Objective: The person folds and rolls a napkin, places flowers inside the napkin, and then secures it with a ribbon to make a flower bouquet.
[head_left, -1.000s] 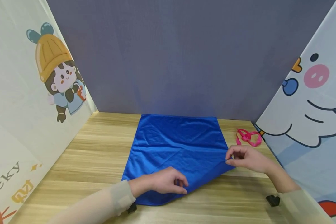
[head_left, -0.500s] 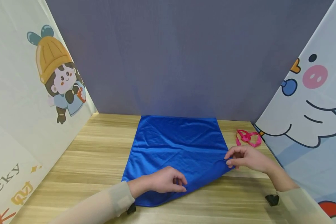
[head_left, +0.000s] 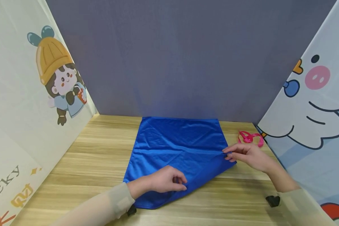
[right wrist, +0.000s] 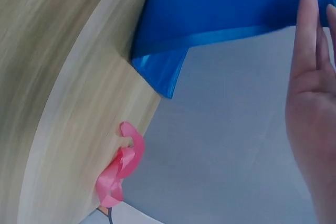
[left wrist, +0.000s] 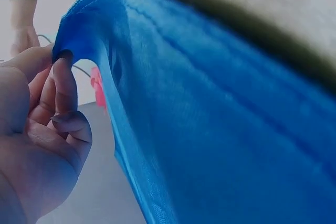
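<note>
A shiny blue cloth (head_left: 175,135) with a stitched hem lies on the table, its near right part lifted and turning over. At its near edge my left hand (head_left: 167,179) pinches the hem between thumb and forefinger; the left wrist view shows the cloth (left wrist: 210,124) hanging from that grip. My right hand (head_left: 254,157) pinches the cloth's right side, a pointed corner sticking out below the fingers. In the right wrist view my right hand (right wrist: 310,114) has long, fairly straight fingers against the fabric, and the thumb is out of sight.
A loose pink ribbon (head_left: 247,138) lies at the back right of the wooden table (head_left: 107,147), just beyond my right hand. A grey wall (head_left: 169,56) closes off the back, and printed panels with cartoon figures stand at left and right.
My right hand has moved a little up and left, drawing the cloth's right edge with it, so more of the turned side shows. My left hand has shifted slightly left, keeping its grip.
</note>
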A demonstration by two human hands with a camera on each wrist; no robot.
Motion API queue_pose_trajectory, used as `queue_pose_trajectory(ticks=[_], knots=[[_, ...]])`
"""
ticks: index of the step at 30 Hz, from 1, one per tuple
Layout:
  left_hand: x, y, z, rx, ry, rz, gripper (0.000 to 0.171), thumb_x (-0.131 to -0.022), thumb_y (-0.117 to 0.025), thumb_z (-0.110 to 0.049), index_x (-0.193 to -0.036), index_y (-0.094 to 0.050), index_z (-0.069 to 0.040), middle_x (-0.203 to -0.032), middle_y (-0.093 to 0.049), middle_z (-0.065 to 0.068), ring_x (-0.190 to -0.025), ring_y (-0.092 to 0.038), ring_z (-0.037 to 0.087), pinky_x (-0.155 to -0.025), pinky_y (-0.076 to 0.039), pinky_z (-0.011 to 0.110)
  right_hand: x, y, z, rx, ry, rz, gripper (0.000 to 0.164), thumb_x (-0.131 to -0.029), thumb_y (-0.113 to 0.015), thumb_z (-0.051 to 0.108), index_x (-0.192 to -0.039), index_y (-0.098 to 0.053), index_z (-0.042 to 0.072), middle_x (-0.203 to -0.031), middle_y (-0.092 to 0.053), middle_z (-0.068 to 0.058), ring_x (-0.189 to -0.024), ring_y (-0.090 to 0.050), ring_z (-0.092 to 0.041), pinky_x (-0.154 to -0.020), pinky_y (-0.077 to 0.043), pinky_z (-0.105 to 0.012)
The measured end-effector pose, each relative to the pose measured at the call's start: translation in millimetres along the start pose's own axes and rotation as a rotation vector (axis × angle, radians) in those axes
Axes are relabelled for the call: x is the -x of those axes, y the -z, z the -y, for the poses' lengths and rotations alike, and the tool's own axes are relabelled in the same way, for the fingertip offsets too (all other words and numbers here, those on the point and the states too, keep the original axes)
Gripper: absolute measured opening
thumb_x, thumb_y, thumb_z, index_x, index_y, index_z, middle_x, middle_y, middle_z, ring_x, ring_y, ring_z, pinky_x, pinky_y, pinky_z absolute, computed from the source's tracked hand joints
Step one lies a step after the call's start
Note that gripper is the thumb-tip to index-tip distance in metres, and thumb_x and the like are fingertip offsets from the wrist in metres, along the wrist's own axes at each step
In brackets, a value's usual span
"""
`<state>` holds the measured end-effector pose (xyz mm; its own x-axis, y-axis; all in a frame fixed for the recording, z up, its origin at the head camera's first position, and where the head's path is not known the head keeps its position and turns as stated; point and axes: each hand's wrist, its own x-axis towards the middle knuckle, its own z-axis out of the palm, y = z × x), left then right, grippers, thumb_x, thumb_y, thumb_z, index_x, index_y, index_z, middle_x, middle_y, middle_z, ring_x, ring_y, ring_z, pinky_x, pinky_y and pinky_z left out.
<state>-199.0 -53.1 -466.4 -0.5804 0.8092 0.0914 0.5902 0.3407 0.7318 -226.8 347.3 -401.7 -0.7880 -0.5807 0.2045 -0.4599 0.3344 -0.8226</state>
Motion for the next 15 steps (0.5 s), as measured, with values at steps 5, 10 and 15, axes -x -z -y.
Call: queue_pose_trajectory(ticks=[5, 10, 15], knots=[[-0.4, 1.7, 0.9, -0.007, -0.007, -0.026, 0.013, -0.098, -0.082, -0.017, -0.108, -0.083, -0.008, -0.091, -0.082, 0.001, -0.072, -0.058, -0.014, -0.071, -0.053, 0.011, -3, -5, 3, 0.216, 0.014, -0.156, 0.019, -0.103, -0.073, 0.002, -0.119, -0.083, 0.006, -0.108, -0.072, 0.001, -0.082, -0.063, -0.01, -0.065, -0.054, -0.025], [0.3, 3.8, 1.4, -0.009, -0.003, -0.066, 0.013, -0.099, -0.082, -0.019, -0.107, -0.083, -0.009, -0.09, -0.081, 0.0, -0.073, -0.06, -0.013, -0.071, -0.054, 0.012, -7, -7, 5, 0.159, -0.053, -0.185, 0.018, -0.105, -0.071, 0.002, -0.12, -0.081, 0.002, -0.087, -0.079, -0.004, -0.067, -0.068, -0.013, -0.054, -0.054, -0.029], [2.3, 7.6, 1.4, 0.014, 0.015, -0.098, 0.014, -0.099, -0.083, -0.019, -0.107, -0.083, -0.008, -0.09, -0.081, 0.001, -0.075, -0.062, -0.012, -0.073, -0.056, 0.014, -12, -8, 5, 0.085, -0.063, -0.185, 0.022, -0.106, -0.069, 0.0, -0.126, -0.077, -0.005, -0.101, -0.085, -0.007, -0.083, -0.082, -0.016, -0.067, -0.065, -0.031]])
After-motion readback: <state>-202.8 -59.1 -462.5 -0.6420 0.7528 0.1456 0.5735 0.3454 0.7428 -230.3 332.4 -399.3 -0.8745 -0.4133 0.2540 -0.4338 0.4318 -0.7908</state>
